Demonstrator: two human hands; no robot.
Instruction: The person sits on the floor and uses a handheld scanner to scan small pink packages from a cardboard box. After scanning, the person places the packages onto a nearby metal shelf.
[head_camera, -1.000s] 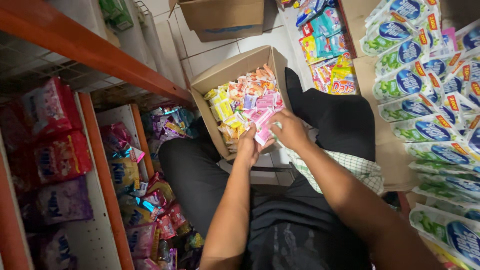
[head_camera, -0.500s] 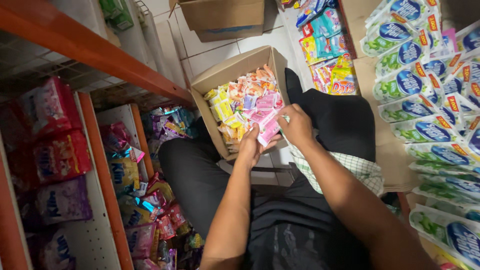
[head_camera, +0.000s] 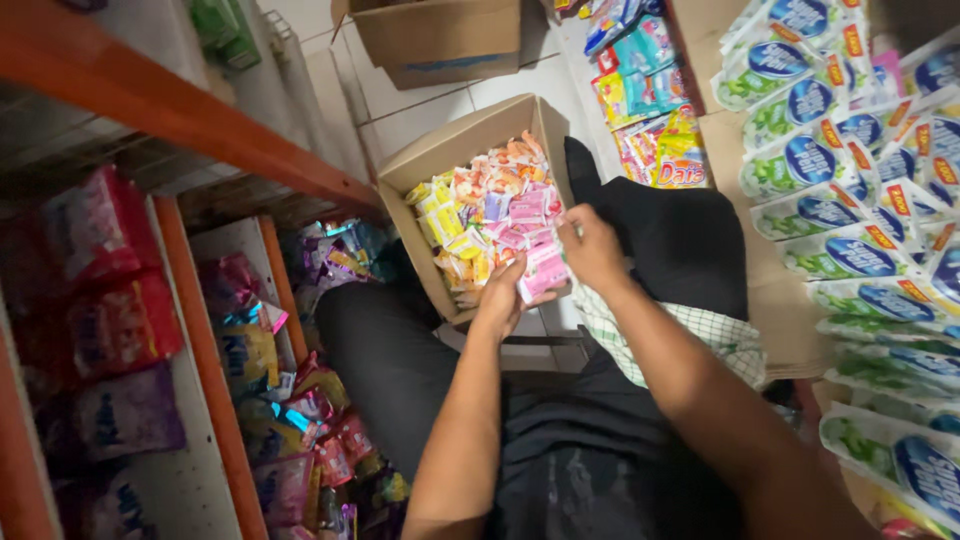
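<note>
An open cardboard box (head_camera: 455, 145) on the tiled floor holds several small pink, yellow and orange sachets (head_camera: 480, 215). My left hand (head_camera: 500, 295) is at the box's near edge, gripping a small stack of pink sachets (head_camera: 545, 272) from below. My right hand (head_camera: 592, 250) pinches the top of the same stack, just right of the box. Both forearms reach forward over my dark trousers.
An orange-framed shelf (head_camera: 215, 370) on the left holds pink, red and purple packets. Green-and-blue pouches (head_camera: 850, 200) hang in rows on the right. A second cardboard box (head_camera: 440, 40) stands farther back, with colourful snack packs (head_camera: 650, 110) beside it.
Both hands have lifted the pink stack slightly and turned it more upright at the box's near edge. The view has shifted a little downward.
</note>
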